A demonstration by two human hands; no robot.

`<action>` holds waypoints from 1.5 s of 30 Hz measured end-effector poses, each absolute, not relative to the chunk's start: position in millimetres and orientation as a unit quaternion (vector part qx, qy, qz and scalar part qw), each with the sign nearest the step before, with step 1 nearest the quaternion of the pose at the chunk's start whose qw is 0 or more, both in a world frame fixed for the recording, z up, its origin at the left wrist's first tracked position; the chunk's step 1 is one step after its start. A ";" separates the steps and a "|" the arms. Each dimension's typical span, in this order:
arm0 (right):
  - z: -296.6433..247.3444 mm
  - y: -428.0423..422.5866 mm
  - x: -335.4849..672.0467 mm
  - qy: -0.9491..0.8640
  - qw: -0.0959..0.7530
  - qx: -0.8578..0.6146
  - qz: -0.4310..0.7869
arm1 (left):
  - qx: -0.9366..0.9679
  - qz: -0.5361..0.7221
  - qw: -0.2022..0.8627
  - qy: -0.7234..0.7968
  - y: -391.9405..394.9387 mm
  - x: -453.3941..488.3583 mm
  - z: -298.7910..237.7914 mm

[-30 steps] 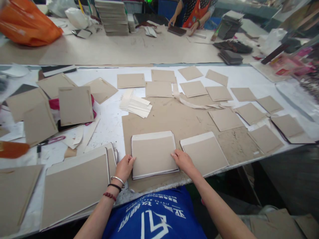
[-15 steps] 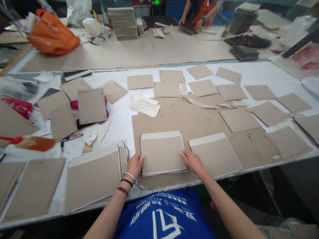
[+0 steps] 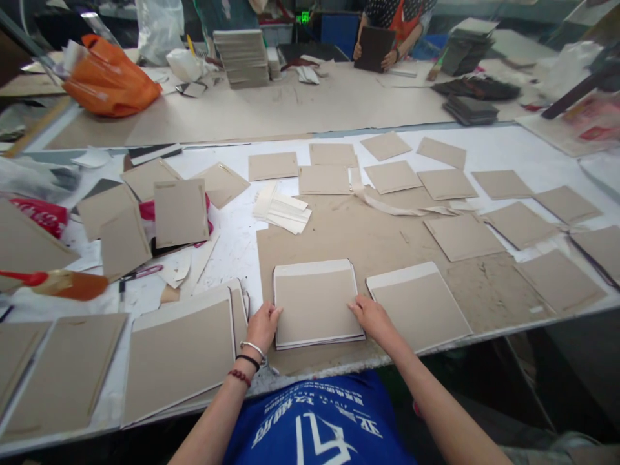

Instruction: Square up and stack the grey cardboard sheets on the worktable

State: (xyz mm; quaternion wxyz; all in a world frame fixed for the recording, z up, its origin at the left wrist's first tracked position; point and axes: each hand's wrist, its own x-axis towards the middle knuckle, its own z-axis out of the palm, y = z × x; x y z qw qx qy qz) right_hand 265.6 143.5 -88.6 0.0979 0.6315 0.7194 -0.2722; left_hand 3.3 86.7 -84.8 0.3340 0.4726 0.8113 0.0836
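Observation:
A small stack of beige cardboard panels (image 3: 317,307), with a paler strip along its far edge, lies flat on the brown board in front of me. At its left edge, my left hand (image 3: 264,326) has curled fingers, thumb and forefinger pinching the side. My right hand (image 3: 372,314) likewise pinches the right edge, its fingers closed. Just right of that hand lies another panel with a pale strip (image 3: 419,307). Larger overlapping panels (image 3: 181,361) lie left of my left hand. Parts of the fingers are hidden.
Beige pieces (image 3: 465,237) are spread over the right and back of the table. White strips (image 3: 285,208) lie ahead, a bottle of amber liquid (image 3: 72,284) to the left. Across, a person holds a dark panel (image 3: 374,49) near a tall stack (image 3: 241,58).
Both hands stay at the stack's sides, with little visible movement. The view has tilted slightly up. Across the table, the other person has raised the dark panel upright.

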 end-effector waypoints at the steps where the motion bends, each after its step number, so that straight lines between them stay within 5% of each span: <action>1: -87.6 143.4 265.0 0.718 0.100 0.632 -0.273 | 0.474 0.082 0.333 0.811 86.9 3.4 -84.4; 17: -82.4 142.9 261.9 0.704 0.115 0.643 -0.281 | 0.565 0.030 0.231 0.791 74.4 14.6 -89.4; 24: -80.8 142.5 261.0 0.705 0.124 0.640 -0.278 | 0.754 0.078 0.013 0.652 65.8 11.3 -118.3; 45: -84.0 142.5 260.9 0.705 0.125 0.642 -0.276 | 0.798 0.162 0.105 0.570 67.1 0.6 -127.8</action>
